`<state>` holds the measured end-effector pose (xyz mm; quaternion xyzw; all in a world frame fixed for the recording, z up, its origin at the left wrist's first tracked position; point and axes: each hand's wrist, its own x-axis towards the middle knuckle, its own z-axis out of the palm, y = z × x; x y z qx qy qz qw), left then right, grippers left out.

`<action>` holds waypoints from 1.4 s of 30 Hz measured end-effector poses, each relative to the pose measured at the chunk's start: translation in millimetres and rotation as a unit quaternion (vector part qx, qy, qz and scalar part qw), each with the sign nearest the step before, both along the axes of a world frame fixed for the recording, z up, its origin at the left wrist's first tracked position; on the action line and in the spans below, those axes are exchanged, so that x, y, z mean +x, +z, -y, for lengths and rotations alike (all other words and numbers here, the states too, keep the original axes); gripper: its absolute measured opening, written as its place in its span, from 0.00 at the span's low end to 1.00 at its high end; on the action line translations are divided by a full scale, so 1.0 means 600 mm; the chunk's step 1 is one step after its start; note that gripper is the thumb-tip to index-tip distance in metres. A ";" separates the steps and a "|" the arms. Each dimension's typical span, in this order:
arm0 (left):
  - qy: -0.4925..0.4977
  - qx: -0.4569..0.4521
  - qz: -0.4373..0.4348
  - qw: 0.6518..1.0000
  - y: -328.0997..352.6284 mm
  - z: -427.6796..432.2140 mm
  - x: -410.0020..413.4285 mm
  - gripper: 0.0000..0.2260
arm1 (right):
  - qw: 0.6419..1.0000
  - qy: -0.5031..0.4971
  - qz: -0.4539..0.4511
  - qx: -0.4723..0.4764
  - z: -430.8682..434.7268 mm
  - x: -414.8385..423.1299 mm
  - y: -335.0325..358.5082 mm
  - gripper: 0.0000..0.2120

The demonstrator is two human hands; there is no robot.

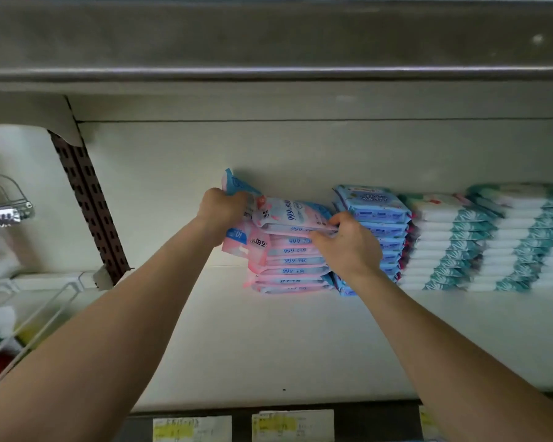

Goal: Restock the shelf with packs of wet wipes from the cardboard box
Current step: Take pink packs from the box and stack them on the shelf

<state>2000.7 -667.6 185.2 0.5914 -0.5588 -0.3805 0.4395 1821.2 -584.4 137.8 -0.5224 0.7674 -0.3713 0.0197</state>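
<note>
**Both hands on the pink wet-wipe packs at the back of the shelf**

Both bare forearms stretch forward and up from the lower corners, converging on the white shelf (pixel 268 339). The left hand (pixel 222 212) is raised to the left side of the pink stack (pixel 292 261), back of the hand towards the camera and wrist bent slightly inward. Its fingers curl over an upright pack (pixel 237 186) standing on end against the stack. The blue top corner of this pack shows above the knuckles, and pink wrapping shows below the wrist. Whether the hand holds one pack or several there cannot be told.

The right hand (pixel 348 240) comes in lower, at the stack's right end. Its thumb is above and its curled fingers lie along the front edge of the top pack (pixel 292 215), pinching it. That pack lies slightly tilted on the pile.

The pink stack sits near the shelf's back wall, touching a blue stack (pixel 377 224) to its right. Beyond that stand teal-and-white stacks (pixel 450 240). Price labels (pixel 292 424) line the shelf's front edge. At the far left are a brown perforated upright (pixel 87 199) and a white wire basket (pixel 29 314).
</note>
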 end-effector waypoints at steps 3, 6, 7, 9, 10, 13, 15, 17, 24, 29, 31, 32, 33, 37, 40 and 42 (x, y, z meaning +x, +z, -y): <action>0.000 -0.001 0.017 1.000 -0.004 0.003 0.023 0.09 | 1.000 -0.015 -0.024 0.003 0.007 0.003 0.005 0.16; 0.010 -0.007 0.021 1.000 -0.005 -0.001 0.050 0.09 | 0.998 -0.012 -0.059 -0.002 0.013 0.007 0.006 0.13; 0.016 -0.010 0.012 1.000 -0.004 -0.005 0.058 0.09 | 0.997 -0.009 -0.072 -0.003 0.014 0.010 0.007 0.13; 0.020 -0.016 -0.016 1.000 0.002 -0.014 0.069 0.09 | 0.995 0.002 -0.095 -0.006 0.015 0.018 0.012 0.13; 0.017 -0.016 -0.036 0.999 0.006 -0.018 0.072 0.09 | 0.995 0.013 -0.101 -0.007 0.018 0.022 0.012 0.13; -0.019 0.002 -0.118 0.993 0.015 -0.035 0.065 0.08 | 0.992 0.051 -0.117 0.005 0.030 0.036 0.010 0.13; -0.055 0.021 -0.155 0.986 0.018 -0.044 0.054 0.07 | 0.992 0.065 -0.111 0.018 0.036 0.037 0.012 0.14; -0.080 0.036 -0.163 0.983 0.016 -0.046 0.045 0.06 | 0.994 0.075 -0.082 0.019 0.038 0.034 0.017 0.14; -0.170 0.095 -0.170 0.966 0.026 -0.049 0.020 0.08 | 0.945 0.170 0.274 -0.052 0.034 0.026 0.073 0.14; -0.273 0.157 -0.125 0.941 0.063 -0.049 0.008 0.10 | 0.880 0.246 0.406 -0.002 0.032 0.017 0.136 0.25; -0.284 0.177 -0.141 0.932 0.062 -0.046 0.021 0.10 | 0.871 0.219 0.438 -0.029 0.035 0.013 0.140 0.20; -0.287 0.183 -0.148 0.928 0.057 -0.043 0.031 0.11 | 0.863 0.202 0.461 -0.042 0.035 0.008 0.139 0.17; -0.292 0.186 -0.156 0.925 0.050 -0.040 0.039 0.12 | 0.856 0.190 0.479 -0.049 0.035 0.002 0.138 0.15; -0.221 0.160 -0.202 0.941 0.032 -0.019 0.039 0.08 | 0.914 0.153 0.376 0.022 0.029 -0.023 0.125 0.11; -0.144 0.135 -0.202 0.959 0.038 -0.010 0.021 0.09 | 0.957 0.137 0.250 0.058 0.032 -0.034 0.120 0.10; -0.126 0.120 -0.145 0.974 0.039 -0.006 0.009 0.09 | 0.974 0.146 0.156 0.075 0.031 -0.036 0.119 0.08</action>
